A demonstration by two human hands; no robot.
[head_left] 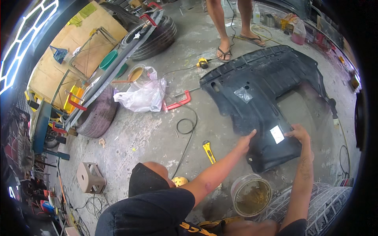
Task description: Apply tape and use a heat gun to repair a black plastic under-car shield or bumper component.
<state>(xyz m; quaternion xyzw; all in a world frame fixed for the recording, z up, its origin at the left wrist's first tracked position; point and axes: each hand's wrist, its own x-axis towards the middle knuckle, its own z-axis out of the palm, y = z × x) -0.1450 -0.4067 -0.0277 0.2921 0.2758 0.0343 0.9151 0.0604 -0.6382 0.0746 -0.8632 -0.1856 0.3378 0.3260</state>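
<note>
A large black plastic car undertray [260,106] lies at the right of the view, over the concrete floor. My left hand [245,143] grips its near left edge, thumb on top and the other fingers hidden below. On the opposite edge of the same narrow arm, my right hand [300,133] is closed, its fingertips next to a white label [277,134]. A small clear plastic bag [243,95] rests on the panel farther up. Left of my left hand, a yellow utility knife [209,152] lies on the floor.
Close in front of me stands a dirty bucket [252,195], beside a tire [315,204]. Another person's sandaled feet [224,53] are at the panel's far edge. A red clamp [179,101], white plastic bag [143,94], cable [191,137] and stool [91,177] are leftward.
</note>
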